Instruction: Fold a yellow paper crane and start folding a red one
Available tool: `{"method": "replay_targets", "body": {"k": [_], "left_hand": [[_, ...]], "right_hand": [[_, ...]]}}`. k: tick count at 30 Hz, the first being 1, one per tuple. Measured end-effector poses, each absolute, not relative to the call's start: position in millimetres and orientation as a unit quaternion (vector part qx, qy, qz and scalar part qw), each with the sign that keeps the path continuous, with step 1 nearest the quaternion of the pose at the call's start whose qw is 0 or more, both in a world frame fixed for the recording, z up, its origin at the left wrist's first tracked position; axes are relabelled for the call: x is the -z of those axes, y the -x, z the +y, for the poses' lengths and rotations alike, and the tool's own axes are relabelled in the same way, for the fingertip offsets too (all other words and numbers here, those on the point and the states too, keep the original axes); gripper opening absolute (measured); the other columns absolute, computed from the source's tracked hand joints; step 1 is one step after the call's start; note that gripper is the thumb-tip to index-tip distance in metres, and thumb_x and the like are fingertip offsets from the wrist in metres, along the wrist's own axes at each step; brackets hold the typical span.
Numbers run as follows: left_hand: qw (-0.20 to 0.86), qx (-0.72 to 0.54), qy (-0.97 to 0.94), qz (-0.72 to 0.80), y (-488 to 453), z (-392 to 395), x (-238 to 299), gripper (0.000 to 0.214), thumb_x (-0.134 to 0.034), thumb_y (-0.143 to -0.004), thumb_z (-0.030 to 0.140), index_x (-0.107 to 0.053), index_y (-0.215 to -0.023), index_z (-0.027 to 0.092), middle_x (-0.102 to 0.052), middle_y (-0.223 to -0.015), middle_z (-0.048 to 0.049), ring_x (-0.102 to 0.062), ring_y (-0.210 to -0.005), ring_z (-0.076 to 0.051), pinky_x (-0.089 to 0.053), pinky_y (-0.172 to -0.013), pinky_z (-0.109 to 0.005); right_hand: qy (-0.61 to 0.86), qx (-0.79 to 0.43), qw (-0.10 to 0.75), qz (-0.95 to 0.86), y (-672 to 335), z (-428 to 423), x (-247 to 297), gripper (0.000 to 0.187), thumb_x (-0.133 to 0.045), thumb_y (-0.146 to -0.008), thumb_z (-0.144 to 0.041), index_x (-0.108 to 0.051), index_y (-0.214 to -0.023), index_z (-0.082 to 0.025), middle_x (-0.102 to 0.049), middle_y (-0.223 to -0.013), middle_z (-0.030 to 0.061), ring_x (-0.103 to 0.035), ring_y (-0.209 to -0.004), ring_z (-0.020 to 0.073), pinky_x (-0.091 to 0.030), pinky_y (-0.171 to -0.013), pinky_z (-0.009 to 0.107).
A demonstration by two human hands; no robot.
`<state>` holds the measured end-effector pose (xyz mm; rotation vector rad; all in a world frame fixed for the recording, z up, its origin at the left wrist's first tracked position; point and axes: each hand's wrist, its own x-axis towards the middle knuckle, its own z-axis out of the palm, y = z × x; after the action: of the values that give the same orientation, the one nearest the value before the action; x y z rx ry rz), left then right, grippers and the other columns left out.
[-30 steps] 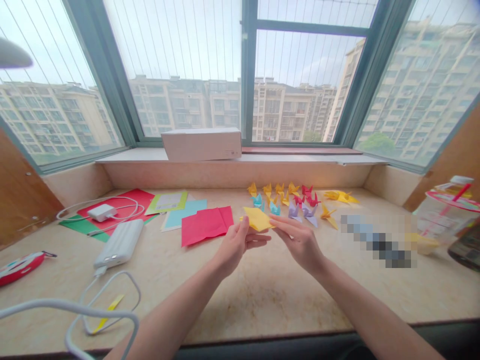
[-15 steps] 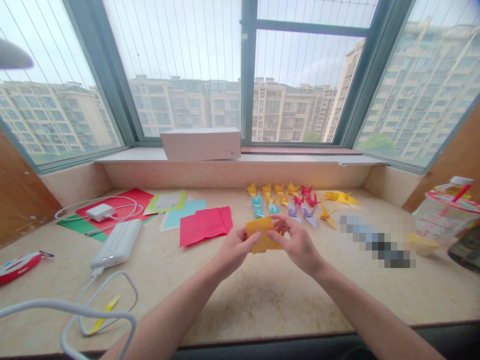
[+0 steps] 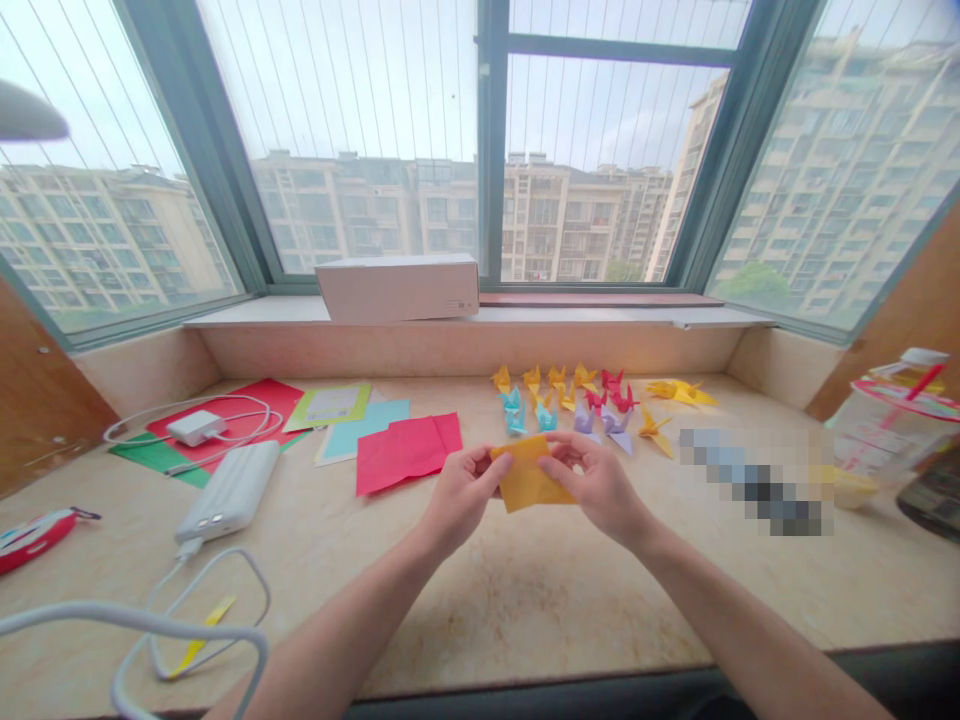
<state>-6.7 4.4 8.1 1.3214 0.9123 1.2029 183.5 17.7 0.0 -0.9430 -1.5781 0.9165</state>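
A folded piece of yellow origami paper (image 3: 534,482) is held above the table between both hands. My left hand (image 3: 466,492) pinches its left side, thumb on top and fingers behind. On the right side, my right hand (image 3: 600,488) grips it the same way, its fingers partly hidden behind the paper. Just beyond the hands stand several folded paper cranes: yellow ones (image 3: 556,377), red ones (image 3: 621,398), blue ones (image 3: 513,410) and lilac ones (image 3: 616,428). Red paper sheets (image 3: 401,455) lie left of my left hand.
Left on the stone table (image 3: 480,620) lie a white power bank (image 3: 229,490), a charger (image 3: 196,428), looped cables and more coloured sheets (image 3: 367,430). A plastic cup (image 3: 892,430) with a red straw stands at right, near a blurred-out patch. A white box (image 3: 397,290) rests on the sill.
The left thumb has shifted up towards the paper's upper left edge, and the yellow paper is turned slightly, showing more of its face. Both hands still hold it.
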Motion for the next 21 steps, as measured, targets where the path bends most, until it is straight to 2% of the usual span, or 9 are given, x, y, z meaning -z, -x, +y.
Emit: {"method": "replay_targets", "body": {"k": [5,10,15,18,21], "left_hand": [[0.534,-0.514,-0.565,0.361,6.3,3.9,-8.1,0.043,-0.067,-0.082,0.049,-0.063,-0.107,0.014,-0.074,-0.085,-0.0077,-0.070,-0.074,-0.020,-0.055,-0.065,-0.028],[0.532,-0.511,-0.570,0.362,5.2,5.5,-4.4,0.041,-0.067,-0.080,0.052,-0.063,-0.093,0.014,-0.073,-0.077,-0.0059,-0.069,-0.070,-0.018,-0.055,-0.062,-0.027],[0.520,-0.514,-0.563,0.384,4.6,6.7,-4.0,0.040,-0.070,-0.076,0.052,-0.065,-0.084,0.013,-0.071,-0.072,-0.0049,-0.066,-0.065,-0.016,-0.053,-0.058,-0.025],[0.516,-0.516,-0.566,0.384,5.0,6.7,-5.3,0.038,-0.071,-0.077,0.049,-0.066,-0.084,0.012,-0.070,-0.072,-0.0043,-0.065,-0.066,-0.015,-0.052,-0.057,-0.023],[0.511,-0.515,-0.577,0.374,5.0,6.2,-5.3,0.036,-0.070,-0.079,0.046,-0.067,-0.089,0.012,-0.070,-0.074,-0.0039,-0.065,-0.069,-0.015,-0.052,-0.059,-0.022]], "right_hand": [[0.384,-0.387,0.523,-0.655,-184.3,18.0,3.2,0.027,-0.068,-0.083,-0.041,-0.063,-0.100,-0.020,-0.069,-0.081,0.0031,-0.065,-0.072,0.0173,-0.053,-0.065,0.029],[0.412,-0.365,0.513,-0.658,-184.0,17.0,6.0,0.030,-0.069,-0.081,-0.045,-0.066,-0.097,-0.019,-0.069,-0.076,0.0035,-0.065,-0.068,0.0182,-0.053,-0.061,0.028],[0.410,-0.421,0.513,-0.626,-180.7,13.9,5.4,0.029,-0.070,-0.080,-0.047,-0.070,-0.084,-0.018,-0.072,-0.077,0.0054,-0.068,-0.069,0.0198,-0.056,-0.061,0.029],[0.401,-0.433,0.514,-0.622,-180.1,13.3,4.5,0.029,-0.071,-0.079,-0.046,-0.072,-0.085,-0.018,-0.073,-0.079,0.0056,-0.069,-0.070,0.0200,-0.057,-0.062,0.029],[0.384,-0.436,0.515,-0.630,-179.6,13.2,4.5,0.028,-0.072,-0.079,-0.044,-0.073,-0.093,-0.019,-0.074,-0.089,0.0064,-0.070,-0.079,0.0212,-0.058,-0.065,0.029]]}}
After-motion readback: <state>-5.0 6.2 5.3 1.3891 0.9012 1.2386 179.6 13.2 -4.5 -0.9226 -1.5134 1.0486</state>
